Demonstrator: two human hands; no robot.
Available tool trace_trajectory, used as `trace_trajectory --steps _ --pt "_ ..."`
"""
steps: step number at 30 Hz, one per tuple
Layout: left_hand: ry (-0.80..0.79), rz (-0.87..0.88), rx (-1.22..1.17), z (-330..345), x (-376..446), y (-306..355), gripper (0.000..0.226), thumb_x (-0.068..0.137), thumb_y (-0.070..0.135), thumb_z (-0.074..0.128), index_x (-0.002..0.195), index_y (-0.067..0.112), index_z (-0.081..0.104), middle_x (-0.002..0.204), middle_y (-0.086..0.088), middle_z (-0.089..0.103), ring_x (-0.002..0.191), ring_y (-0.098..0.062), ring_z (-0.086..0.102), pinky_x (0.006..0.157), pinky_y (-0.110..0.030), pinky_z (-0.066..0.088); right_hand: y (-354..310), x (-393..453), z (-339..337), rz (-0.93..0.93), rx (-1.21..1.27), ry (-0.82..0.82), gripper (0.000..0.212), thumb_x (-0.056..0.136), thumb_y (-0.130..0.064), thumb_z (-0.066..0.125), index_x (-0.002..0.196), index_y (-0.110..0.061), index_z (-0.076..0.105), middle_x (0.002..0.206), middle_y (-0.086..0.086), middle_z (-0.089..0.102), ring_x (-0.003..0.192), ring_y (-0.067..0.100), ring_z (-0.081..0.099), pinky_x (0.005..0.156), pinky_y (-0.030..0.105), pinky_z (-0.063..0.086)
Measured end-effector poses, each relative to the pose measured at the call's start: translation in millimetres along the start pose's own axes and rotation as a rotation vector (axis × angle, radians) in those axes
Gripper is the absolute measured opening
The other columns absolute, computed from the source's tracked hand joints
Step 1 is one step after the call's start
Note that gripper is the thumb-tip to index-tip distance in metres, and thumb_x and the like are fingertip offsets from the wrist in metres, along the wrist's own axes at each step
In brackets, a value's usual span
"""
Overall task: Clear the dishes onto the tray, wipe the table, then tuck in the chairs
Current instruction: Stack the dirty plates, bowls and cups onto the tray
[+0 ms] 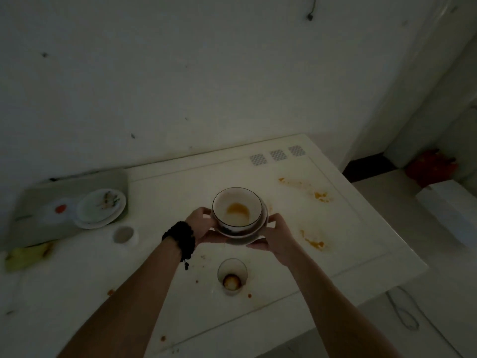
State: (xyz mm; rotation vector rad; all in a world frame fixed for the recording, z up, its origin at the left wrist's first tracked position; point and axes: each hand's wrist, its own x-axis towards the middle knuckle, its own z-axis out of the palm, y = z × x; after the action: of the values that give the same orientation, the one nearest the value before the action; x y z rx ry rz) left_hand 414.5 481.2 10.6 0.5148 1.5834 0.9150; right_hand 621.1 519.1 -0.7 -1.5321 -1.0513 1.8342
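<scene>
Both hands, left hand [204, 223] and right hand [273, 239], grasp stacked bowls [237, 210] above the orange-stained white table [180, 267] against a pale wall [180, 73]

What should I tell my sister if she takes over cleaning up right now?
Left hand and right hand hold a stack: a bowl on a plate, lifted above the table.
The tray at far left already carries plates.
Still on the table: a glass near you and a small cup beside the tray.
Left to do: put the stack, glass and cup on the tray, wipe the orange spills, tuck in the chairs. The yellow cloth lies at the left edge.
</scene>
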Motion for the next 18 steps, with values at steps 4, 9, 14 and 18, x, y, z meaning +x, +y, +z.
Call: trace_trajectory --steps 4,9,14,18 --pt "0.156 0.079 0.259 -43 -15 15 0.032 0.081 0.006 0.064 0.112 0.013 0.059 0.098 -0.020 0.071 0.073 -0.034 0.073 0.068 -0.045 0.062 -3 2 42 0.020 0.055 -0.133 0.040 0.086 0.018 0.056 0.111 -0.010 0.042 0.116 0.026 0.058 0.084 0.045 0.073 0.081 0.056 0.059" --pt "0.310 0.090 0.413 -101 -39 17 0.039 0.075 0.009 0.065 0.114 0.014 0.066 0.080 -0.012 0.074 0.058 -0.022 0.073 0.057 -0.031 0.060 -8 4 97 0.021 0.023 -0.255 0.039 0.086 0.019 0.055 0.110 -0.010 0.042 0.109 0.024 0.059 0.086 0.048 0.071 0.085 0.058 0.058" --pt "0.438 0.113 0.434 -146 -61 -7 0.047 0.081 0.002 0.060 0.127 0.012 0.060 0.073 -0.009 0.072 0.049 -0.013 0.067 0.047 -0.018 0.053 -6 0 150 0.041 -0.007 -0.369 0.039 0.087 0.019 0.053 0.111 -0.009 0.041 0.107 0.024 0.060 0.088 0.048 0.071 0.085 0.059 0.057" --pt "0.509 0.114 0.489 -184 -84 -37 0.050 0.085 0.022 0.060 0.135 0.028 0.056 0.083 -0.001 0.070 0.061 -0.012 0.064 0.051 -0.021 0.053 3 -11 189 0.072 -0.024 -0.452 0.041 0.087 0.020 0.050 0.115 -0.008 0.040 0.108 0.026 0.060 0.088 0.046 0.071 0.082 0.057 0.059"
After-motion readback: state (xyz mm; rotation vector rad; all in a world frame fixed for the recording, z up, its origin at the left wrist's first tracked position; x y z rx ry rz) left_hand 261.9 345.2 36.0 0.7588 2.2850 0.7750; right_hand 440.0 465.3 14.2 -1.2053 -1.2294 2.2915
